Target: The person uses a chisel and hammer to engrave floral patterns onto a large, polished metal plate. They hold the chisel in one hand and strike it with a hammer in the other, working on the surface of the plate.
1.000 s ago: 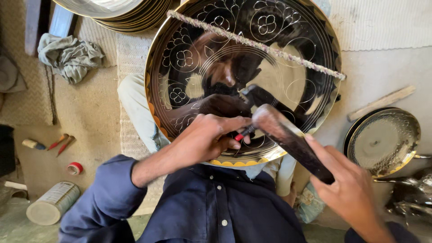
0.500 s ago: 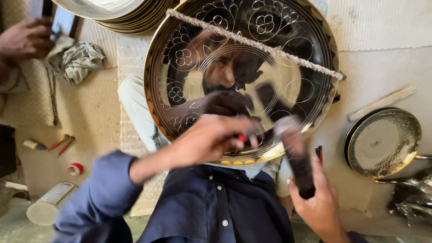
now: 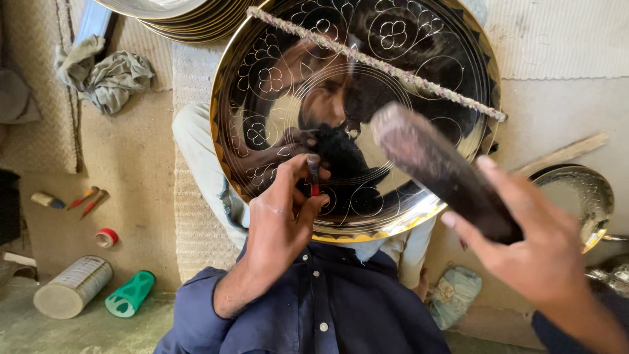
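A large shiny round metal tray (image 3: 419,59) with engraved flower patterns and a gold rim leans on my lap, a twisted cord (image 3: 373,62) stretched across its face. My left hand (image 3: 285,219) grips a small red-handled engraving tool (image 3: 314,177) whose tip touches the tray's lower middle. My right hand (image 3: 534,252) is raised to the right of it, holding a dark wooden mallet (image 3: 442,167) tilted above the tool. The mallet is blurred. The tray mirrors the hands.
A stack of metal trays (image 3: 177,16) lies at the top left beside a grey rag (image 3: 105,75). On the floor at left lie small tools (image 3: 85,198), a red tape roll (image 3: 106,237), a tin can (image 3: 72,287) and a green plastic piece (image 3: 131,294). A smaller metal dish (image 3: 580,196) sits at right.
My right hand has swung the mallet up and to the right, away from the tool. Another person's hand seen at the top left half a second ago is gone. The left hand stays on the tool.
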